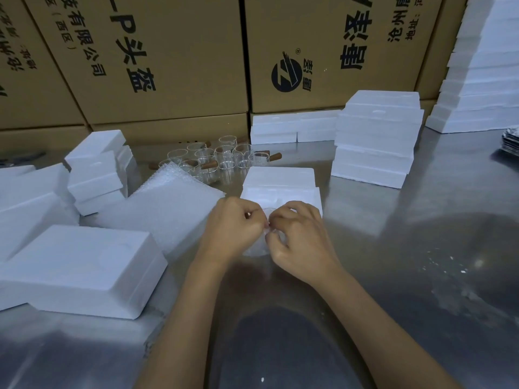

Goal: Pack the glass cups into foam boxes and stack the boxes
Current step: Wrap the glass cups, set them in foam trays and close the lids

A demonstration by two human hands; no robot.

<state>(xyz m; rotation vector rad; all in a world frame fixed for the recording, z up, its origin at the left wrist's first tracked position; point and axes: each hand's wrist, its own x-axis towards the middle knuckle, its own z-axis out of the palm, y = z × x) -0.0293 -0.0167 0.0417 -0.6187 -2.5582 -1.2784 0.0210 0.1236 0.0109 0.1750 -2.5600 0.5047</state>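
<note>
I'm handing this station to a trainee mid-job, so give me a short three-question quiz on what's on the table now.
1. True or false: both hands pinch a clear wrapped item in front of the open foam box.
2. The unpacked glass cups stand: A) beyond the bubble wrap sheets, before the cardboard cartons; B) on the right foam stack; C) at the near table edge.
3. What are the cups' side handles made of, by their look?

Key: 1 true; 2 A; 3 wood.

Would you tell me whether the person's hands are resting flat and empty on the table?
No, the left hand and right hand meet, fingers curled, pinching a clear wrapped item.
</note>
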